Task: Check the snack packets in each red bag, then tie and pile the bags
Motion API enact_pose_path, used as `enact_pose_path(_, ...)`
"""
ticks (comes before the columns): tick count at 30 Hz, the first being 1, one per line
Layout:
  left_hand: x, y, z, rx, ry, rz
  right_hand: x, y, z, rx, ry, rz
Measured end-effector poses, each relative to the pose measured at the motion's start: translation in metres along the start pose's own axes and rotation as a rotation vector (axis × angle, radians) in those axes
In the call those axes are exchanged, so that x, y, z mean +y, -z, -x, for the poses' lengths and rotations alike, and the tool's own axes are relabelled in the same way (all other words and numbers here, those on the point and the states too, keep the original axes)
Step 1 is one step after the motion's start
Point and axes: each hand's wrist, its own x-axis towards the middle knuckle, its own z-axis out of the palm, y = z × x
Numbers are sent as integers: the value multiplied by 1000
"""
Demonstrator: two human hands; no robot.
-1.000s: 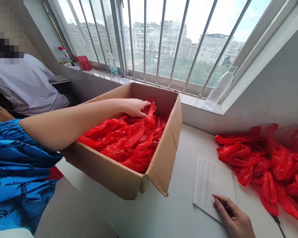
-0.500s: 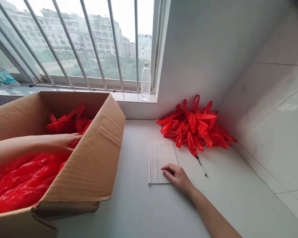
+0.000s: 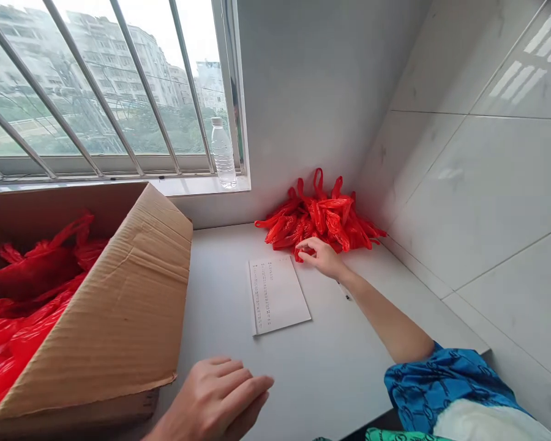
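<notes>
My right hand (image 3: 322,257) is at the front edge of a pile of red plastic bags (image 3: 333,217). Its thumb and fingers are curved with a gap between them, and a red bag end shows at the fingertips; I see no firm grip. My left hand (image 3: 220,398) is over the white table, back upward, fingers loosely bent and nothing visible in them. Between the hands lies a notebook (image 3: 282,300) with handwritten rows. A pen (image 3: 344,293) is partly hidden behind my right forearm.
On the left stands an open cardboard box (image 3: 133,294) holding more red plastic bags (image 3: 37,269). A clear bottle (image 3: 223,153) is upright on the sill by the barred window. A tiled wall (image 3: 496,184) bounds the table (image 3: 321,373) on the right.
My left hand has come out of the box and now shows at the lower middle. My right hand has moved from the notebook up to the red bags. The view has turned right.
</notes>
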Motion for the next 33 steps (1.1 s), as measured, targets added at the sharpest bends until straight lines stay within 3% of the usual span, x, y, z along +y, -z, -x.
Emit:
enact_pose_path(2, -9, -33, -5, -51, -112, -45, 12, 12, -34, 132, -63, 49)
enact_pose_path(5, -28, -76, -11, -68, -81, -19, 30, 21, -72, 242, -151, 50)
enact_pose_path(8, -40, -92, -9, -88, -56, 28, 44, 18, -90, 298, -211, 19)
enact_pose_path(13, -41, -82, -5, -47, 92, 142, 42, 11, -93, 390, -169, -67)
enact_pose_path(20, -43, -79, -7, 0, 229, 304, -24, 36, -68, 501, 104, -195)
enact_pose_path(23, -44, -75, -7, 29, 268, 332, -37, 32, -38, 369, 170, -306)
enact_pose_path(26, -43, -64, -9, 111, 285, 323, -24, 17, -2, -7, 30, -307)
enact_pose_path(28, -40, -53, -13, 200, 276, 293, -10, 5, 21, -142, -78, -176)
enact_pose_path(30, -37, -41, -23, 305, 275, 244, 0, -4, 40, -127, -123, -57)
enact_pose_path(33, -35, -29, -47, 441, 292, 149, -1, -10, 60, -35, -64, -46)
